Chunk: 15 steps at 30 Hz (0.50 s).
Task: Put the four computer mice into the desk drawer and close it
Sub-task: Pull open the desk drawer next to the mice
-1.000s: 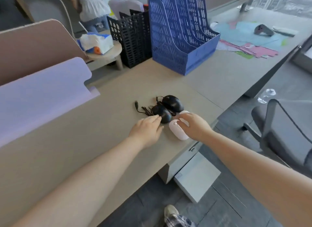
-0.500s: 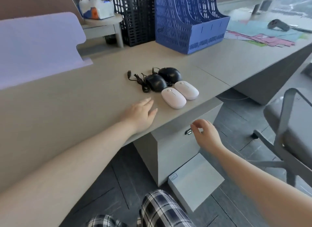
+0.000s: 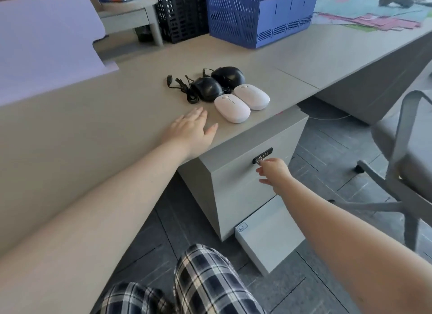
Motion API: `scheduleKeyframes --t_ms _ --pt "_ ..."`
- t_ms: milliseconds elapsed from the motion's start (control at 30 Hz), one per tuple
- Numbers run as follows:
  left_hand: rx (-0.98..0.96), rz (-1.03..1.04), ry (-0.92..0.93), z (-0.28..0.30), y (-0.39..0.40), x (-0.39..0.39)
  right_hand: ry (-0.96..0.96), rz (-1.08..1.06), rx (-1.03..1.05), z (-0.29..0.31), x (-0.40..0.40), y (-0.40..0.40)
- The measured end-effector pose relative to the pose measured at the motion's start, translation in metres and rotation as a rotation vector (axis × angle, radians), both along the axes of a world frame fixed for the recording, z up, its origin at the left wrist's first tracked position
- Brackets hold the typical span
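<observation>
A: Where are the four mice found?

B: They are grouped on the grey laminate desk top [image 3: 93, 150], directly above the grey drawer unit with the dark lock strip [image 3: 245, 187]. The two smooth white oval wireless mice [image 3: 232, 108] are laid side by side nearest the desk edge, touching or nearly so. The two glossy black corded mice [image 3: 207, 89] are set just behind them, farther from the drawer unit, with their black cables [image 3: 182, 89] bunched to one side and a plug trailing loose.

A: Is anything gripped yet?

B: Nothing is held. The left hand [image 3: 190, 132] is laid flat and open on the desk top above the drawer unit, just short of the nearer white mouse, probably for balance while the body is leaned down. The right hand [image 3: 273, 173] is brought to the drawer front, fingers loosely curled and narrowed toward the small metal key or pull [image 3: 258, 160] under the lock strip. Whether that metal piece is actually pinched cannot be told; the fingertips are seen at it, but contact is unclear.

A: And the drawer?

B: It is seen shut, flush with the unit. Opening it is judged the step in hand, since no mouse can be stowed before that. The loose cables may need to be gathered so they are not trapped on closing.
</observation>
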<state>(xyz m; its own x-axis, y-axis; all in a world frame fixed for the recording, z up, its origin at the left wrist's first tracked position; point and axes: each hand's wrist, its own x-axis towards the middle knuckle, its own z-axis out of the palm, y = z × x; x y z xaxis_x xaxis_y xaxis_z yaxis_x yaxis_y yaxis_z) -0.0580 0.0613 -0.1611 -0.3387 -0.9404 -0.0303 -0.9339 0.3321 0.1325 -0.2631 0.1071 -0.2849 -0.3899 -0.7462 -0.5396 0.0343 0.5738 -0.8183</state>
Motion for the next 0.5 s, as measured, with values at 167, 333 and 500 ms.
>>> scheduleKeyframes --t_ms 167,333,500 --pt "-0.029 -0.012 -0.005 -0.003 -0.003 0.001 -0.146 -0.130 -0.003 0.003 0.004 -0.010" --pt "-0.042 -0.002 0.002 -0.003 -0.003 0.000 -0.102 -0.087 0.044 0.007 0.007 -0.006" --pt "-0.032 -0.009 0.006 -0.004 -0.003 0.001 0.062 -0.045 0.062 0.008 -0.010 0.029"
